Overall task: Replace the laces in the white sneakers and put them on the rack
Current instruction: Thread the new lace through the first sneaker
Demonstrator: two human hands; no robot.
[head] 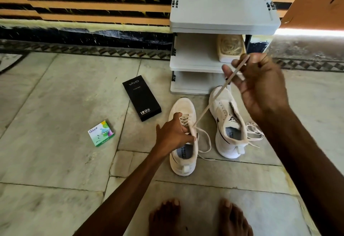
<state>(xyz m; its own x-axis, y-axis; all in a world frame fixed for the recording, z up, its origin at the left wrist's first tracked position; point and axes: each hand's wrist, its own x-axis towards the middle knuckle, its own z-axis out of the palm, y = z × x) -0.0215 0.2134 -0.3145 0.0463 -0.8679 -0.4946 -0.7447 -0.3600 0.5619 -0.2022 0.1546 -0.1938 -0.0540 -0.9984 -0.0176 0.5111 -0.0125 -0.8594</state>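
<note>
In the head view, a white fabric sneaker [183, 106] stands on the grey stone floor [55, 105], heel toward the person. It is steadied at its eyelet rows by the left hand [173, 136], whose fingers are curled over the upper. A flat cream lace [206, 107] is stretched taut from those eyelets up to the right hand [260, 85], where it is pinched between thumb and fingers. Its other end lies slack on the floor beside the shoe. A second white sneaker [229, 150], unlaced, is set just beside the first, with a loose tangled lace [254, 132] on its far side. The pale grey plastic rack [223, 12] stands just behind both shoes. The lace is judged light, limp and slightly slippery, so it is best taken near its stiffened tip. The sneakers are judged light and soft-sided, best lifted by the heel collar.
</note>
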